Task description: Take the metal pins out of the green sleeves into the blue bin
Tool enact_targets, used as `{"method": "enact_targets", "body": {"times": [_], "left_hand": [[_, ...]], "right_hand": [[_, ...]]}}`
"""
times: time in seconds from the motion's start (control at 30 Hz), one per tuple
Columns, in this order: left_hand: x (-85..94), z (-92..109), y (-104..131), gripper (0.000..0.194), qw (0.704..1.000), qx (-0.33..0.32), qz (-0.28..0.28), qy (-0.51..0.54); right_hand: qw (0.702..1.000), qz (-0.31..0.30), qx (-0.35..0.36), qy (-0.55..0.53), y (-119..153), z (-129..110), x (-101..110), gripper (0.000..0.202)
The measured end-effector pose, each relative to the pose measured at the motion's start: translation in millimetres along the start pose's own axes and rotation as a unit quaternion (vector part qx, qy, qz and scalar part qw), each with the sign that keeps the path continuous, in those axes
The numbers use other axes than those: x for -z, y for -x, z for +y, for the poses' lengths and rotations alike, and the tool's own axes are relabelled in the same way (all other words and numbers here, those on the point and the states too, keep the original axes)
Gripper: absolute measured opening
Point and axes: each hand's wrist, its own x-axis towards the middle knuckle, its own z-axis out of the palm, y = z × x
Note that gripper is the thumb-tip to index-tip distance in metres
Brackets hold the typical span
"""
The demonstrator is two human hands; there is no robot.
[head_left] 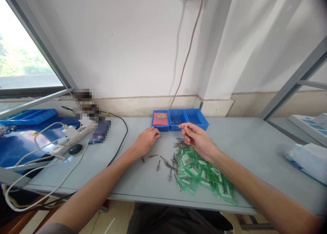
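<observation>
My right hand (195, 137) is raised in front of the blue bins, thumb and fingers pinching a small metal rivet (182, 127). My left hand (146, 141) is closed just above the table, below the left bin. A small dark tip shows at its fingertips, too small to name. Between my arms lies a loose pile of metal blind rivets (175, 162), with several strewn to its left. Green plastic bags (187, 186) with more metal pieces and white strips inside lie under and beside my right forearm.
Three blue bins stand by the wall: one with a pink sheet (160, 118), a middle bin (176, 127) with rivets, and a right bin (198, 116). At left are a power strip (67, 142), cables and a black mouse (75, 149). A plastic-wrapped bundle (309, 161) lies at right.
</observation>
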Motion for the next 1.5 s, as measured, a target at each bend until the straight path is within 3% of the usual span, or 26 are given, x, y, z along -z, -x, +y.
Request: {"method": "enact_targets", "body": {"times": [0.3,0.67,1.0,1.3,1.5], "left_hand": [[2.2,1.3,-0.3,0.019,1.0,-0.02,-0.005,0.009],[0.5,-1.3,0.5,0.019,1.0,-0.014,0.008,-0.001],[11.4,12.4,1.1,0.019,0.999,0.025,0.012,0.022],[4.9,6.9,1.2,0.02,0.999,0.01,0.042,0.029],[7.1,10.0,-0.7,0.022,0.993,0.049,0.033,0.101]], "right_hand": [[0.996,0.018,0.03,0.079,0.8,-0.5,-0.9,0.037],[0.995,0.021,0.028,0.098,0.9,-0.3,0.0,0.035],[0.993,0.032,0.01,0.109,0.4,1.3,1.4,0.035],[0.993,0.044,0.008,0.109,1.4,-1.6,-1.4,0.037],[0.993,0.042,0.005,0.113,0.4,-0.2,-0.3,0.038]]}}
